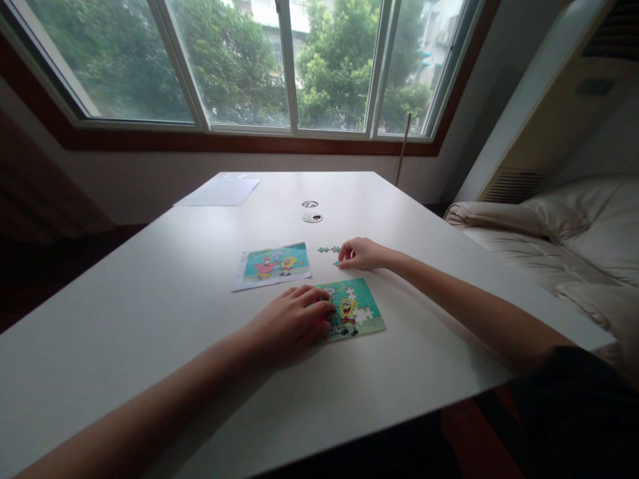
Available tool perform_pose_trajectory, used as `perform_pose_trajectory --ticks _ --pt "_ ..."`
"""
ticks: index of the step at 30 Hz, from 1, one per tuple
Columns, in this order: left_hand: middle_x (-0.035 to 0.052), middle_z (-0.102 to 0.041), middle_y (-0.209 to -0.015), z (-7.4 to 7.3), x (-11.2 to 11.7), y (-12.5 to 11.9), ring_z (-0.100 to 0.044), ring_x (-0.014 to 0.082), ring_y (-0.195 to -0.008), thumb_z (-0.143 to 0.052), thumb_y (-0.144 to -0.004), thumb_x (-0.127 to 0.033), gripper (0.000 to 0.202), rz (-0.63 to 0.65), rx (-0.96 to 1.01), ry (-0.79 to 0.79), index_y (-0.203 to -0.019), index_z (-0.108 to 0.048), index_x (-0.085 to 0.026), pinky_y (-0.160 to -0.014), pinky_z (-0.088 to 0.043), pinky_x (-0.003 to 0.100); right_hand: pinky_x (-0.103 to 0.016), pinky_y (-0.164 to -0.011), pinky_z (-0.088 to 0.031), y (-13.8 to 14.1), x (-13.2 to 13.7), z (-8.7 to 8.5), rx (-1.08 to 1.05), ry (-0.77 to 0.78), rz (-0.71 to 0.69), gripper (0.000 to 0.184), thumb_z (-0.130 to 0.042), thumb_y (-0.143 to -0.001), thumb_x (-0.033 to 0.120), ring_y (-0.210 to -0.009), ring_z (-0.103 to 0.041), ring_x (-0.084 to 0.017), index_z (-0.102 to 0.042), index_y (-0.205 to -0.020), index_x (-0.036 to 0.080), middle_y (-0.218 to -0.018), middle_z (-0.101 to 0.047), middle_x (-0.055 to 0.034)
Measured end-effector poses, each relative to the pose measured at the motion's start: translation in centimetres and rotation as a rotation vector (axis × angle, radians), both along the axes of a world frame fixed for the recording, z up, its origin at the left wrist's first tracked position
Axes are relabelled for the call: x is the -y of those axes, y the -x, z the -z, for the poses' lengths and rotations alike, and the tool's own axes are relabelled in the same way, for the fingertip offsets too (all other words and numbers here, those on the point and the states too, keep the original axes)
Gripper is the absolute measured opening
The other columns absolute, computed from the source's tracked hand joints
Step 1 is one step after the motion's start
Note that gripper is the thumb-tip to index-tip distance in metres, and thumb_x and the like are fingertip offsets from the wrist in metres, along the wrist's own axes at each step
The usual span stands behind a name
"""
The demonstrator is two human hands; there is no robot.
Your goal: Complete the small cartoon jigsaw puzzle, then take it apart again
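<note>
A small cartoon jigsaw puzzle [357, 311] lies on the white table [150, 313], with a few gaps showing white. My left hand [294, 319] rests on the puzzle's left part, fingers curled and pressed on it. Beyond the puzzle, my right hand [362, 254] is closed in a pinch among loose teal puzzle pieces [328, 250]. What its fingers hold is hidden. A printed reference picture [274, 265] of the same cartoon lies to the left of the loose pieces.
A sheet of paper [219, 191] lies at the table's far left. Two round cable holes [312, 217] sit at the far middle. A cushioned sofa [564, 239] stands to the right, and a stick [402, 152] leans under the window.
</note>
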State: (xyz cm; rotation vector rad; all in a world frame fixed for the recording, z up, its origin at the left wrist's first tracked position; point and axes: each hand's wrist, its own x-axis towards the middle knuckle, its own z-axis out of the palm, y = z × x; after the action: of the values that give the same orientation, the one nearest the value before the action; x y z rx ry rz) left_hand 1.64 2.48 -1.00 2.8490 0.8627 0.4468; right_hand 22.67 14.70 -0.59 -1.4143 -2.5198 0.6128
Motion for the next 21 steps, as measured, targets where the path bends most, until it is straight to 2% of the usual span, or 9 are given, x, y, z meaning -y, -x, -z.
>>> perform_pose_trajectory --ticks 3,5,8,12,17,21 --pt "0.0079 -0.052 -0.109 0.2 0.0 0.1 -0.046 0.0214 -0.098 -0.036 -0.087 -0.029 0.027 0.002 0.012 -0.014 -0.109 -0.050 -0.022 -0.085 -0.039 0.039 -0.019 -0.054 -0.036 0.2 -0.6 -0.7 0.052 0.118 -0.026 0.022 -0.065 -0.063 0.028 -0.062 -0.051 -0.010 -0.064 -0.079 0.014 -0.074 -0.061 -0.0030" --pt "0.0080 -0.052 -0.109 0.3 0.1 0.1 -0.046 0.0212 -0.098 -0.035 -0.087 -0.029 0.027 0.004 0.010 -0.013 -0.110 -0.049 -0.021 -0.085 -0.039 0.039 -0.019 -0.052 -0.036 0.2 -0.5 -0.8 0.029 0.135 -0.027 0.021 -0.065 -0.063 0.026 -0.060 -0.050 -0.010 -0.062 -0.079 0.012 -0.071 -0.060 -0.0024" --pt "0.0080 -0.051 -0.109 0.3 0.1 0.1 -0.046 0.0211 -0.098 -0.035 -0.088 -0.029 0.027 0.000 0.010 -0.017 -0.110 -0.049 -0.021 -0.085 -0.039 0.039 -0.019 -0.051 -0.035 -0.3 0.3 -1.0 -0.099 0.123 -0.050 0.024 -0.062 -0.066 0.023 -0.057 -0.046 -0.008 -0.060 -0.086 0.011 -0.067 -0.056 -0.0003" --pt "0.0076 -0.052 -0.108 0.0 0.0 0.0 -0.047 0.0211 -0.097 -0.035 -0.088 -0.030 0.027 -0.009 -0.026 -0.014 -0.109 -0.050 -0.022 -0.085 -0.039 0.039 -0.020 -0.057 -0.038 -1.6 2.3 -1.5 -0.275 0.113 -0.200 0.028 -0.053 -0.075 0.022 -0.059 -0.044 -0.008 -0.056 -0.101 0.012 -0.069 -0.052 0.0006" --pt "0.0073 -0.051 -0.109 -0.4 0.4 -0.4 -0.047 0.0220 -0.097 -0.035 -0.088 -0.031 0.026 -0.032 -0.068 0.004 -0.109 -0.049 -0.022 -0.083 -0.039 0.040 -0.021 -0.061 -0.040 -3.0 4.4 -1.9 -0.369 0.172 -0.246 0.024 -0.056 -0.075 0.029 -0.069 -0.051 -0.010 -0.059 -0.094 0.013 -0.076 -0.057 -0.0028" --pt "0.0072 -0.044 -0.121 -0.2 0.8 -0.9 -0.044 0.0252 -0.104 -0.036 -0.088 -0.033 0.032 -0.073 -0.079 -0.002 -0.118 -0.043 -0.027 -0.085 -0.037 0.045 -0.023 -0.062 -0.041 -3.4 5.1 -1.3 -0.433 0.223 -0.232 0.029 -0.059 -0.073 0.035 -0.071 -0.054 -0.012 -0.061 -0.090 0.012 -0.079 -0.062 -0.0050"
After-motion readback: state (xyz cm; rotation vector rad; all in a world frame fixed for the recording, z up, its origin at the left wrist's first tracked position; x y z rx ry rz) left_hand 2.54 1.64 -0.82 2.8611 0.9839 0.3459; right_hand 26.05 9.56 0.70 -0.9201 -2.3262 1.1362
